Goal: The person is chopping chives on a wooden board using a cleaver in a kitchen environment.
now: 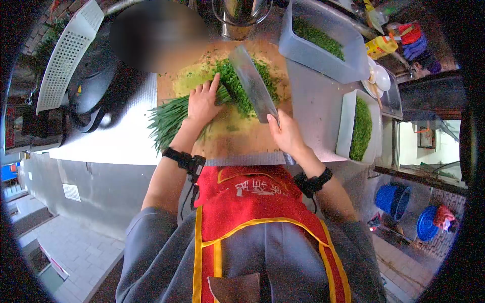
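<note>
While the left hand lies spread on chives, right-hand fingers clamp the cleaver mid-board.

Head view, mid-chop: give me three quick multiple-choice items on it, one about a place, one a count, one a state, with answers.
1. Where does the left hand rest?
A. on the bundle of green chives
B. on a blue bucket
C. in a tub

2. How many grey tubs of chopped greens stand to the right of the cutting board?
A. none
B. two
C. four

3. What is the state of the cleaver?
A. lying flat, untouched
C. hung on a wall
B. gripped in the right hand, blade over the chives

Answers: 1 A, the fingers press on the long stalks on the board. 2 B, one tub sits far right at the top and one nearer, both holding chopped greens. 3 B, the right hand closes on the handle and the blade lies across the cut pile.
</note>
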`<action>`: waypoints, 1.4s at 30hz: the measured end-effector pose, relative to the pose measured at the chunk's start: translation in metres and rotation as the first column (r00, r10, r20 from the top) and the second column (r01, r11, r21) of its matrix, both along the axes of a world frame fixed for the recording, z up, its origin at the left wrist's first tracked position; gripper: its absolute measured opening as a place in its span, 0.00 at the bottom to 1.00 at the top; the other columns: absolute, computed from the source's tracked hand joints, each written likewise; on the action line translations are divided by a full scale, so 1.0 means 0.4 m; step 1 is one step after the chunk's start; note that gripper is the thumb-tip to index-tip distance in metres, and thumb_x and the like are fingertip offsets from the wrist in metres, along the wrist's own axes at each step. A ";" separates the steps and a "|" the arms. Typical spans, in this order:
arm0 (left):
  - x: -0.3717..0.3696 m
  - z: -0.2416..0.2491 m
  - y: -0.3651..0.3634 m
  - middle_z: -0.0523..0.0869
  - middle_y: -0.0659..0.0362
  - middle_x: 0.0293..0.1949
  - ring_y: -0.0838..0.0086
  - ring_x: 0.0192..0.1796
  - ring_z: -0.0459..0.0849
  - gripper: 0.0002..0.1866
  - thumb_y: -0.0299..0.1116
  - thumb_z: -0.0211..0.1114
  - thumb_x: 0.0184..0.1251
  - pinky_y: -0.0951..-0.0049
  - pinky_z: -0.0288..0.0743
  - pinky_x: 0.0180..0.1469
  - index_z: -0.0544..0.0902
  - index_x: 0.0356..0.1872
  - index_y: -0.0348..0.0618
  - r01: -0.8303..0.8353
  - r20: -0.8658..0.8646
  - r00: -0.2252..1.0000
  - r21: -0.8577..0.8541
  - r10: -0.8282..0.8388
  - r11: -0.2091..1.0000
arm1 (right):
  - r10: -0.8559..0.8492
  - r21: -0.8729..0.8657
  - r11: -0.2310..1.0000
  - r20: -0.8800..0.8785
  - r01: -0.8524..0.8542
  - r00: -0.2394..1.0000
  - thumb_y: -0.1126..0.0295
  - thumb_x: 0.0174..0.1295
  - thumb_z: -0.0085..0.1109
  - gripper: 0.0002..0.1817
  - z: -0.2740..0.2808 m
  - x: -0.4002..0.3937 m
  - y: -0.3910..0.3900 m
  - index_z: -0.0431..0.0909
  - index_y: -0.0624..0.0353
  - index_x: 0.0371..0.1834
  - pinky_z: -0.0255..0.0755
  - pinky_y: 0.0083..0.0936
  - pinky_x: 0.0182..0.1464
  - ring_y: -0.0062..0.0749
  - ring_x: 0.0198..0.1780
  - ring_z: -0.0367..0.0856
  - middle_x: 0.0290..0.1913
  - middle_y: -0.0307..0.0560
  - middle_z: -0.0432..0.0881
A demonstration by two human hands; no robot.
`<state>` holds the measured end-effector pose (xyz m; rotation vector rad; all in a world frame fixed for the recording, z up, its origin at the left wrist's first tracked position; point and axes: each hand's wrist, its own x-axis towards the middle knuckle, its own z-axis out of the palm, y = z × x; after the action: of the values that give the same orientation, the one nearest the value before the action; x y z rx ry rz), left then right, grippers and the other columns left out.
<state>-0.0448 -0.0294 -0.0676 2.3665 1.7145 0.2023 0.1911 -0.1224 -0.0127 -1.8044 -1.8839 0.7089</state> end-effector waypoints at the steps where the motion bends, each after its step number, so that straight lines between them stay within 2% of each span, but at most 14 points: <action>1: 0.006 -0.002 0.005 0.71 0.52 0.59 0.55 0.58 0.71 0.57 0.45 0.75 0.39 0.57 0.66 0.57 0.48 0.71 0.53 0.008 -0.006 1.000 -0.004 -0.008 1.000 | -0.012 -0.004 1.000 -0.035 0.012 0.999 0.63 0.66 0.49 0.13 0.003 -0.005 -0.005 0.70 0.65 0.33 0.67 0.39 0.28 0.53 0.25 0.75 0.23 0.60 0.75; 4: 0.016 0.003 -0.016 0.70 0.51 0.59 0.54 0.58 0.71 0.57 0.46 0.75 0.39 0.57 0.66 0.57 0.48 0.71 0.53 -0.002 0.001 1.000 0.083 0.002 0.997 | -0.033 -0.001 0.999 -0.017 0.033 0.999 0.63 0.66 0.49 0.13 -0.015 -0.008 -0.009 0.70 0.65 0.33 0.66 0.42 0.29 0.56 0.28 0.76 0.24 0.62 0.76; 8: 0.011 0.033 -0.020 0.66 0.46 0.64 0.50 0.64 0.65 0.55 0.55 0.71 0.44 0.54 0.60 0.64 0.47 0.71 0.52 0.002 0.022 1.000 -0.004 -0.002 1.000 | -0.023 -0.042 0.999 0.072 0.027 0.997 0.63 0.65 0.50 0.13 0.005 -0.029 -0.018 0.69 0.64 0.32 0.66 0.45 0.27 0.58 0.27 0.76 0.24 0.63 0.76; 11: -0.026 0.033 0.019 0.66 0.43 0.63 0.50 0.65 0.65 0.55 0.62 0.66 0.45 0.55 0.60 0.63 0.50 0.71 0.48 0.044 0.166 0.986 -0.182 -0.013 0.982 | 0.008 -0.041 0.999 0.108 -0.004 0.994 0.63 0.65 0.50 0.13 0.029 -0.042 -0.020 0.69 0.64 0.31 0.65 0.46 0.25 0.59 0.24 0.75 0.21 0.61 0.76; 14: -0.060 0.001 0.069 0.71 0.40 0.59 0.51 0.63 0.69 0.47 0.61 0.60 0.55 0.61 0.64 0.62 0.56 0.69 0.42 0.042 0.431 0.890 -0.405 0.150 0.913 | 0.020 0.009 1.000 0.134 -0.021 0.991 0.64 0.65 0.50 0.13 0.039 -0.057 -0.020 0.69 0.64 0.31 0.65 0.46 0.23 0.58 0.22 0.75 0.18 0.59 0.75; 15: -0.042 -0.004 0.072 0.79 0.41 0.49 0.51 0.55 0.76 0.30 0.52 0.52 0.66 0.62 0.69 0.56 0.70 0.58 0.36 -0.087 0.581 0.781 -0.264 0.230 0.961 | 0.033 -0.004 0.999 0.153 -0.033 0.988 0.64 0.65 0.50 0.12 0.045 -0.065 -0.019 0.69 0.63 0.31 0.65 0.47 0.23 0.58 0.21 0.75 0.18 0.59 0.75; 18: 0.014 0.000 0.041 0.82 0.45 0.40 0.51 0.47 0.79 0.19 0.41 0.46 0.70 0.58 0.69 0.53 0.78 0.43 0.37 -0.329 0.263 0.885 -0.231 0.385 0.916 | 0.053 -0.016 0.999 0.201 -0.050 0.978 0.64 0.65 0.49 0.12 0.058 -0.098 -0.020 0.69 0.63 0.31 0.66 0.48 0.23 0.58 0.21 0.75 0.17 0.59 0.75; 19: 0.035 -0.037 0.029 0.83 0.49 0.35 0.55 0.42 0.79 0.16 0.40 0.46 0.70 0.57 0.68 0.52 0.79 0.35 0.40 -0.400 0.277 0.885 0.038 0.375 0.916 | 0.052 -0.003 0.999 0.217 -0.053 0.975 0.65 0.65 0.49 0.11 0.060 -0.107 -0.022 0.69 0.63 0.31 0.66 0.49 0.24 0.58 0.21 0.75 0.17 0.59 0.75; 22: 0.073 -0.104 0.001 0.82 0.55 0.39 0.61 0.46 0.77 0.13 0.39 0.49 0.68 0.60 0.65 0.56 0.79 0.42 0.43 -0.468 0.279 0.882 0.420 0.380 0.778 | 0.067 -0.033 0.998 0.229 -0.061 0.971 0.65 0.65 0.48 0.11 0.059 -0.123 -0.020 0.69 0.62 0.31 0.67 0.50 0.24 0.59 0.21 0.75 0.17 0.60 0.75; 26: 0.085 -0.118 -0.007 0.81 0.56 0.41 0.62 0.45 0.77 0.12 0.38 0.51 0.68 0.61 0.65 0.56 0.78 0.44 0.44 -0.487 0.340 0.869 0.464 0.359 0.740 | 0.055 -0.134 0.990 0.153 -0.034 0.987 0.65 0.65 0.47 0.12 0.072 -0.140 -0.016 0.69 0.64 0.32 0.67 0.50 0.25 0.61 0.20 0.75 0.17 0.62 0.75; 29: 0.082 -0.116 -0.003 0.81 0.58 0.41 0.64 0.45 0.77 0.12 0.37 0.54 0.65 0.62 0.66 0.55 0.78 0.45 0.46 -0.499 0.341 0.863 0.455 0.373 0.738 | 0.112 -0.282 0.958 0.238 -0.042 0.965 0.65 0.66 0.46 0.13 0.084 -0.143 0.000 0.68 0.67 0.32 0.67 0.52 0.26 0.63 0.22 0.75 0.18 0.64 0.75; 38: 0.073 -0.122 0.000 0.80 0.62 0.39 0.68 0.43 0.78 0.09 0.33 0.61 0.58 0.65 0.67 0.52 0.79 0.40 0.50 -0.483 0.401 0.861 0.447 0.314 0.753 | 0.170 -0.381 0.923 0.260 -0.060 0.950 0.65 0.67 0.44 0.14 0.114 -0.149 0.029 0.67 0.68 0.33 0.66 0.54 0.28 0.65 0.25 0.75 0.20 0.67 0.75; 40: 0.074 -0.116 -0.002 0.82 0.62 0.39 0.68 0.42 0.78 0.08 0.33 0.61 0.59 0.66 0.68 0.51 0.80 0.40 0.50 -0.474 0.395 0.864 0.436 0.310 0.765 | 0.079 -0.463 0.886 0.150 -0.001 0.986 0.65 0.67 0.44 0.14 0.068 -0.177 0.086 0.67 0.68 0.33 0.66 0.53 0.27 0.64 0.24 0.75 0.19 0.67 0.75; 42: 0.074 -0.122 -0.001 0.81 0.63 0.38 0.68 0.42 0.78 0.07 0.33 0.61 0.60 0.66 0.68 0.50 0.80 0.39 0.50 -0.475 0.411 0.861 0.438 0.300 0.763 | 0.068 -0.412 0.911 0.148 -0.001 0.987 0.65 0.67 0.45 0.14 0.004 -0.184 0.101 0.67 0.69 0.34 0.67 0.52 0.26 0.63 0.23 0.75 0.19 0.66 0.75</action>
<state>-0.0152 -0.0299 -0.1164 2.0643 2.1666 1.2056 0.1176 -0.0820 -0.0111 -2.1414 -1.9840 1.0694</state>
